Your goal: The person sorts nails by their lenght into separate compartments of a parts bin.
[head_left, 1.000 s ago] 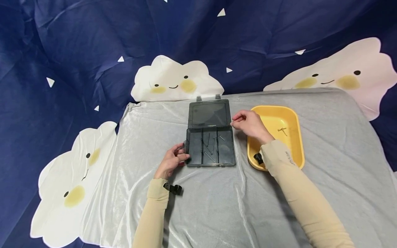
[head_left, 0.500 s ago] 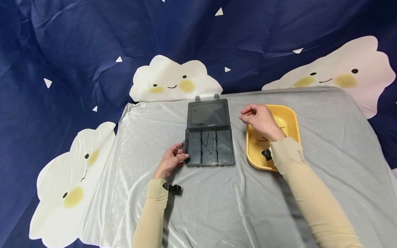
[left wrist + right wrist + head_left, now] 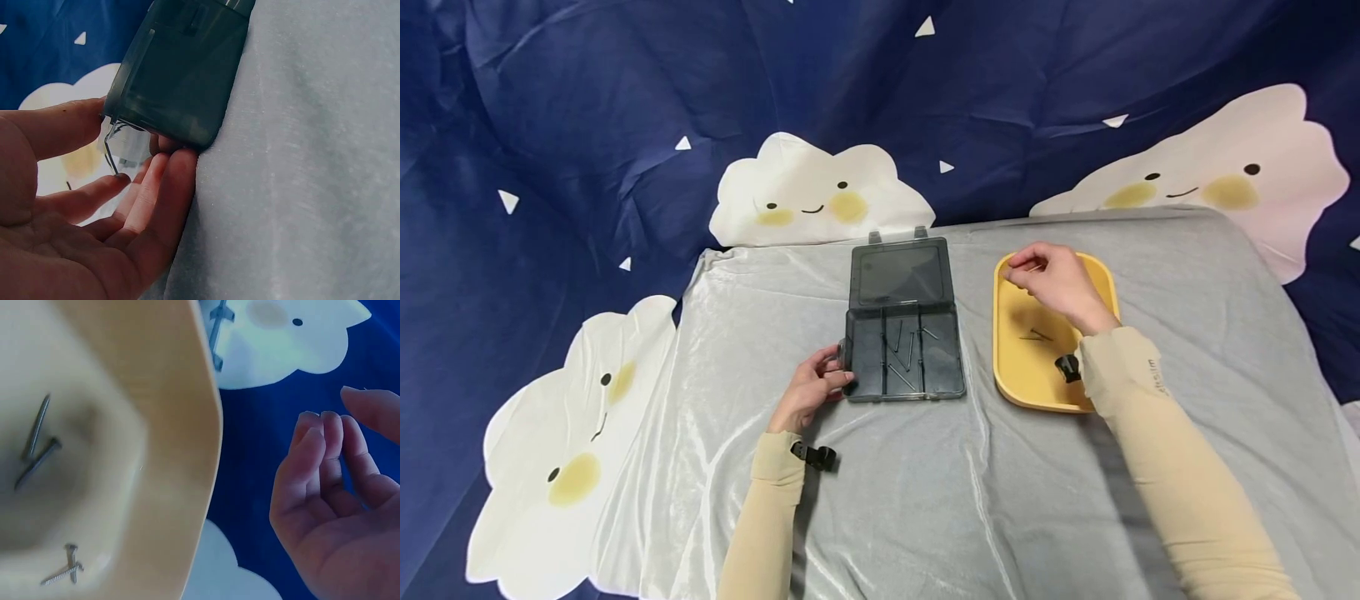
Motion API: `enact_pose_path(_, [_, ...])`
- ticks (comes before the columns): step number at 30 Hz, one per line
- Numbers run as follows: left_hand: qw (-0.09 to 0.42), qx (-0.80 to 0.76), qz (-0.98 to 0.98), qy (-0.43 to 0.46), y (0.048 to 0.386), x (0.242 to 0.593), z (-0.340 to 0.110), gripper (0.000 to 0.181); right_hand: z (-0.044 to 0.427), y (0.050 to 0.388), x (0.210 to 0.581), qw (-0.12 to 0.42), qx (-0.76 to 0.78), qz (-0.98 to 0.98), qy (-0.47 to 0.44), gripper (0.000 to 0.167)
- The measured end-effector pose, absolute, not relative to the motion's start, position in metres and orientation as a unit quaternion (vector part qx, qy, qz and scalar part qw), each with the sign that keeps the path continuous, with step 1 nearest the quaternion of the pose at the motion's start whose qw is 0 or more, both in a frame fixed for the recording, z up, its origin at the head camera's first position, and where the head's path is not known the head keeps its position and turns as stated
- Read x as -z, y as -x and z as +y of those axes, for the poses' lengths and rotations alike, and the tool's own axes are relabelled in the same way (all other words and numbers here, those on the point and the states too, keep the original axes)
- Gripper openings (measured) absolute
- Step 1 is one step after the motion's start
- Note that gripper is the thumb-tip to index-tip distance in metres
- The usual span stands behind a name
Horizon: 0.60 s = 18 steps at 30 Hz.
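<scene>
Dark translucent plastic forms the compartment case [image 3: 865,354], which sits on the grey cloth-covered worktop [image 3: 910,517] with its lid [image 3: 901,273] laid open away from the person. Dividers split it lengthwise into columns: three nails [image 3: 911,351] lie at differing angles in the middle one, and one shorter fastener [image 3: 930,333] lies near the far end of the right one.

At the case's left side, the left hand [image 3: 808,388] grasps its edge. Seen from the left wrist, the thumb presses against the rim while the fingers bend in at the lower edge, and a clear plastic tab [image 3: 132,145] juts out between them.

To the right of the case, apart from it, stands a yellow tray [image 3: 1026,383]. Above its far left part hangs the right hand [image 3: 1060,279], released, its fingers loosely bent and the thumb a little off the fingertips. Inside the tray, two nails [image 3: 37,427] meet at an angle, and two small screws [image 3: 71,550] lie crossed nearby.

Both forearms wear beige sleeves [image 3: 765,508] with black wrist cameras [image 3: 824,457]. Behind hangs a navy backdrop [image 3: 625,92] printed with smiling white clouds [image 3: 805,185] and small triangles.
</scene>
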<state>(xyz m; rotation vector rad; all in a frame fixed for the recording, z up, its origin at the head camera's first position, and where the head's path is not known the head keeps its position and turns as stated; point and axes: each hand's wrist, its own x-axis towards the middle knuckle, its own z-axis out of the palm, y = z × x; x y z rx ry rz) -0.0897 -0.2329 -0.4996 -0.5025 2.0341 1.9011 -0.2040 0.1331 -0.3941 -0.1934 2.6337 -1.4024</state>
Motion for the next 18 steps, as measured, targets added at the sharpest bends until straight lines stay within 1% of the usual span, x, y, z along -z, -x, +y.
enact_pose_path(6, [0.156, -0.659, 0.715, 0.173, 0.09, 0.499, -0.233, 0.066, 0.146, 0.205, 0.398, 0.093, 0.435, 0.893, 0.061, 0.028])
enact_pose_path(13, [0.161, -0.658, 0.716, 0.167, 0.09, 0.5, -0.235, 0.067, 0.157, 0.206, 0.407, 0.085, 0.387, 0.915, 0.073, 0.021])
enact_pose_path(18, [0.167, -0.663, 0.71, 0.168, 0.09, 0.5, -0.235, 0.07, 0.163, 0.208, 0.419, 0.106, 0.345, 0.928, 0.094, 0.018])
